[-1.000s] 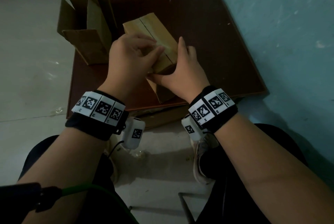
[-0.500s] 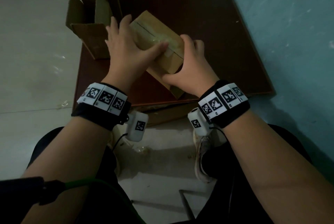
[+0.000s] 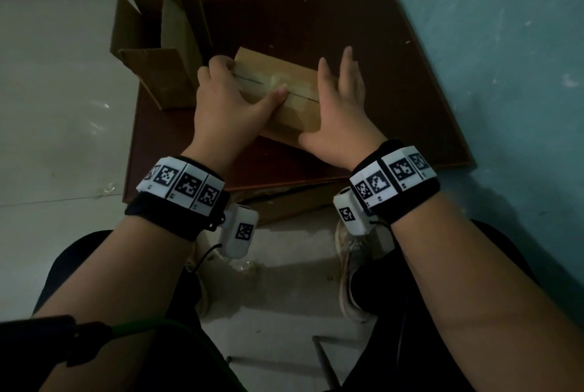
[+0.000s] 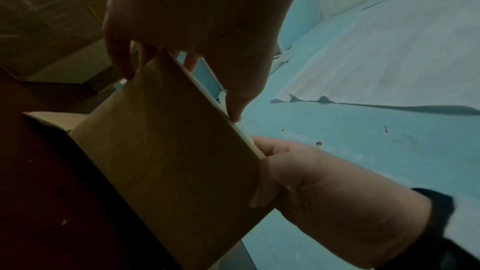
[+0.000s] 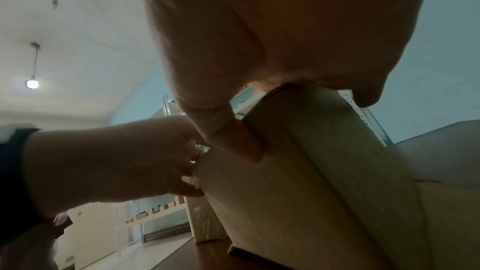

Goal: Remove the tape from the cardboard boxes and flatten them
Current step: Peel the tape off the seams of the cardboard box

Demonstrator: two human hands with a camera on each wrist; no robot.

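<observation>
A small closed cardboard box (image 3: 298, 91) lies on the dark brown board (image 3: 363, 43), with clear tape (image 3: 278, 81) along its top seam. My left hand (image 3: 227, 100) grips the box's left end. Its fingers curl over the far edge and its thumb lies along the taped seam. My right hand (image 3: 341, 113) rests on the right end with straight fingers reaching past the far edge and its thumb against the near side. The left wrist view shows the box's near face (image 4: 168, 161) and my right hand (image 4: 324, 182). In the right wrist view my right thumb presses the box (image 5: 324, 171).
An opened larger cardboard box (image 3: 151, 53) stands with its flaps up at the board's far left, close to my left hand. A teal wall (image 3: 505, 75) runs along the right. More cardboard (image 3: 284, 202) lies under the board's near edge, above my shoes.
The box has been turned from a tilted, diagonal hold to lying crosswise on the board. My left hand shifted to its left end, and my right hand's fingers straightened over the right end.
</observation>
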